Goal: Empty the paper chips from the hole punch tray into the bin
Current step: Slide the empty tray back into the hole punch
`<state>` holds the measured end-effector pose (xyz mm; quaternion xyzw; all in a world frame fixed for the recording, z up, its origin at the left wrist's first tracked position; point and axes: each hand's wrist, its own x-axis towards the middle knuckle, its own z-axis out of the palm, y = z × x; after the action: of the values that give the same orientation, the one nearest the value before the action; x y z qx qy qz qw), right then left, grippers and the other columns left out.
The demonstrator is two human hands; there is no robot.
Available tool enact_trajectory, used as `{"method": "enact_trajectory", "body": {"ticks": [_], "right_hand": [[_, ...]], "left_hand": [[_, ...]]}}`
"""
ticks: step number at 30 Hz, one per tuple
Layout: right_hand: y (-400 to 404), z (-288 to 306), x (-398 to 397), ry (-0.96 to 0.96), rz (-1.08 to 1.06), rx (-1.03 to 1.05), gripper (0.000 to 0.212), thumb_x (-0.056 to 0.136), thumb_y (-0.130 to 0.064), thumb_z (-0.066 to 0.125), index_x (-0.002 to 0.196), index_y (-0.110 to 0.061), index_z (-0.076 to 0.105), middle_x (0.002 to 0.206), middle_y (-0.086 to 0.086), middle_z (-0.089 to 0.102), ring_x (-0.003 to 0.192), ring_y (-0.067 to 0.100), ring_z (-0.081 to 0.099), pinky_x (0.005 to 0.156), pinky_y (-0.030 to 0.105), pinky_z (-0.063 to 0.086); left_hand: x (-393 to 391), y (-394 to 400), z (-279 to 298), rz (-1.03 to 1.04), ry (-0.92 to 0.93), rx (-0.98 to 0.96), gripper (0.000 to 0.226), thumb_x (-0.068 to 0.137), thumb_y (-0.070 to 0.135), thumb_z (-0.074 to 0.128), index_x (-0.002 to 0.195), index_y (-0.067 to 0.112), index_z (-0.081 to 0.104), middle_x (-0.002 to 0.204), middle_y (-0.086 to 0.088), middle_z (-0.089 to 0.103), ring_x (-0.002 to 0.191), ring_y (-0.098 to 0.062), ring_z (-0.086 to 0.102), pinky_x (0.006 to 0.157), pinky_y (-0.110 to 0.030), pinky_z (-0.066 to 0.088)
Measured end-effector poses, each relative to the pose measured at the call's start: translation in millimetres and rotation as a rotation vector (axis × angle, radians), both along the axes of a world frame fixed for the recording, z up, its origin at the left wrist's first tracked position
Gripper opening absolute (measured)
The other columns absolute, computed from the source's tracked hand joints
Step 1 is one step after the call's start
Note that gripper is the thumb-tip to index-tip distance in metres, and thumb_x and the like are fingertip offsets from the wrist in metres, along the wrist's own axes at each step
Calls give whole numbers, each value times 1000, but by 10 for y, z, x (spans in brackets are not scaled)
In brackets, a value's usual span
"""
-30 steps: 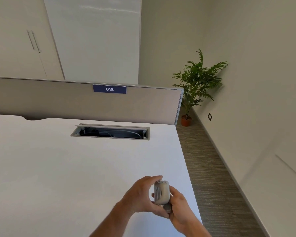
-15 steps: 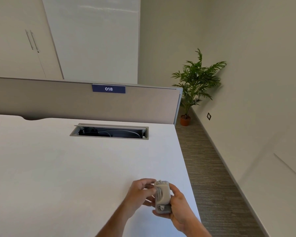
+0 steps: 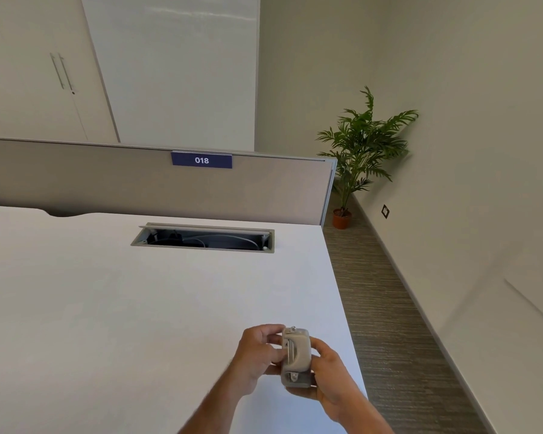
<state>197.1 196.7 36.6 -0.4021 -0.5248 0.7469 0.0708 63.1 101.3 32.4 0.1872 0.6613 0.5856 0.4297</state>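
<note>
Since the earlier frame our left hand (image 3: 257, 355) has slid along the punch and its fingers (image 3: 271, 339) now sit at the upper left edge; little else has shifted.

Item 1: broad white laminate worktop (image 3: 123, 308). We hold the work above its near right corner, close to the edge beside the striped carpet floor (image 3: 389, 308).

Item 2: right hand (image 3: 329, 383), closed around the punch from below and the right.

Item 3: left hand, pinched onto the punch's left side.

Item 4: small grey plastic hole punch (image 3: 296, 357), stood on end between both hands, underside towards us. We cannot tell whether its chip tray is still seated.

Risk: no bin is in view. If we judge rightly that the fingers are prising the tray, it could pop free here and scatter chips over worktop and carpet.
</note>
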Motion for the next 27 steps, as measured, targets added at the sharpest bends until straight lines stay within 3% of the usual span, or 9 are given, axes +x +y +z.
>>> {"method": "enact_trajectory", "body": {"ticks": [5,8,13,20,27], "right_hand": [[86,71,31,-125,138,74,48,85,9,47,119,-22,63,95,11,82,87,27,78,67,34,61],[104,41,29,-163,102,119,48,82,15,46,114,-15,65,87,14,82,75,25,78,61,32,60],[87,15,-6,-169,54,118,45,83,19,46,108,-13,67,86,19,81,71,29,78,59,34,61],[0,4,-46,-163,54,144,37,78,16,58,104,-7,69,78,18,80,67,28,77,58,35,62],[-31,-53,-63,-172,10,171,37,77,13,59,107,-7,68,87,19,80,77,31,78,63,38,63]], "left_hand": [[9,6,9,14,52,-50,40,83,-15,65,110,13,73,105,-11,73,88,-30,76,75,-55,64],[37,0,39,-42,107,-108,42,83,-9,70,112,20,68,105,-9,70,89,-28,75,68,-47,66],[20,-46,61,-140,88,-181,56,82,-10,68,121,29,60,106,-10,67,95,-24,72,62,-39,65],[14,-66,-10,-99,42,-217,50,80,-11,64,112,29,62,102,-13,66,81,-23,70,58,-40,63],[35,-69,-64,-44,51,-215,47,82,-10,60,106,31,63,98,-11,64,78,-23,68,56,-40,63]]}}
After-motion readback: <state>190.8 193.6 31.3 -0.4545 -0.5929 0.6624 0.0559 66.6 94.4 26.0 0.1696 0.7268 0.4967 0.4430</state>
